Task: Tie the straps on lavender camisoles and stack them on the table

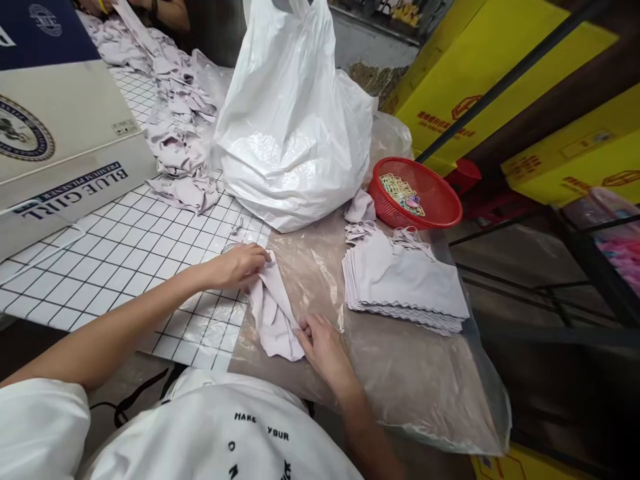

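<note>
While our left fingers curl over the upper end of a pale lilac cloth piece, grasping it, our right fingers sit bent against its right edge, lower down; whether they pinch it or only touch it, we can't tell. So the cloth piece lies between our two sets of fingers, creased, its wavy lower end pointing toward us. Under it: clear plastic sheeting, which runs on to the right of our right fingers. Below and left of our left fingers, we see the desk, white with black grid lines.

Just beyond our left fingers there's a small grey thing, too blurred for us to name. Right of our right fingers, apart from them, we have a neat stack of similar lilac pieces, zigzag edges toward us. Past that stack, a red basket with small pale bits inside. Straight beyond our left fingers, a big, full white plastic bag. Beyond and left of them, a loose lilac heap; farther left, a BLUE GIRL carton. Far past our fingers, another person's arm by the heap; far right, yellow boxes.
</note>
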A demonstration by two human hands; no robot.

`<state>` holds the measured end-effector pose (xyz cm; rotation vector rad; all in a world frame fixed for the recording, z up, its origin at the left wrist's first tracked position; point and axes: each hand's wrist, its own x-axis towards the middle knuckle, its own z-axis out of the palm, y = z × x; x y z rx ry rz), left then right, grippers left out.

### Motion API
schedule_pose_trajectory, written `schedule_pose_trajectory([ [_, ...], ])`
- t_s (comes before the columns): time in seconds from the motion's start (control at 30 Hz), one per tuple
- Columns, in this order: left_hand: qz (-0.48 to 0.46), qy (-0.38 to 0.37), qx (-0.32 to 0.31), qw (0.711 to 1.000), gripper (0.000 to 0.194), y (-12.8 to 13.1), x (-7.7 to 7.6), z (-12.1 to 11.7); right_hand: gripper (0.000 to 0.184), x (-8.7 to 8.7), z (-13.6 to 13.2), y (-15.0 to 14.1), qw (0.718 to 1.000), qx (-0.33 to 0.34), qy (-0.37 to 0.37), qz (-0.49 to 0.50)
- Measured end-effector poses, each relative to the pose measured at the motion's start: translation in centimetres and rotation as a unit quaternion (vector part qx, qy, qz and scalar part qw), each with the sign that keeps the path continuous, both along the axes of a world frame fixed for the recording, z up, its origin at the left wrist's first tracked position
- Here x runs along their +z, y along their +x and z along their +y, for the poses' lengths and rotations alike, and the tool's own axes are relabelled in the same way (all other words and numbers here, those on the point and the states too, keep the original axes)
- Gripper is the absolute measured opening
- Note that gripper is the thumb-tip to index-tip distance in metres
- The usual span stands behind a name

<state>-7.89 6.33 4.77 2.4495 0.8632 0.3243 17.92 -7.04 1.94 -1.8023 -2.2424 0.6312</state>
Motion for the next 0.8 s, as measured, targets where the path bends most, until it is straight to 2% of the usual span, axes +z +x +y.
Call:
schedule_pose_trajectory([
  [0.1,-0.056,-0.112,0.015,0.992,0.006,-0.2,1.2,0.7,0.012,0.7,0.8,0.0,0.999,-0.016,0.02,0.037],
  [0.17,-0.076,-0.165,0.028,0.983,0.013,0.0,1.9,1.1,0.01,0.8,1.3,-0.4,0.998,-0.019,0.022,0.047],
  [0.23,-0.098,-0.179,0.044,0.978,0.019,0.3,2.5,1.5,0.005,0.6,1.9,-0.6,0.999,-0.02,0.018,0.022],
  [0.33,-0.133,-0.184,0.078,0.971,0.022,0.3,2.9,2.1,0.009,0.3,2.9,-0.3,0.998,-0.042,0.012,-0.04],
  [0.43,-0.173,-0.238,0.116,0.949,0.029,-0.1,3.2,2.7,0.012,0.5,4.2,0.8,0.993,-0.091,0.007,-0.075],
  [0.53,-0.22,-0.267,0.149,0.926,0.036,-0.6,4.1,3.3,0.013,1.5,5.5,2.2,0.985,-0.151,0.018,-0.082],
  [0.67,-0.208,-0.273,0.166,0.924,0.035,-1.2,6.7,3.5,0.014,3.5,6.6,3.8,0.971,-0.229,0.061,-0.029],
  [0.8,-0.163,-0.279,0.139,0.936,0.028,-2.3,10.0,3.4,0.011,5.6,7.1,5.2,0.95,-0.275,0.112,0.094],
])
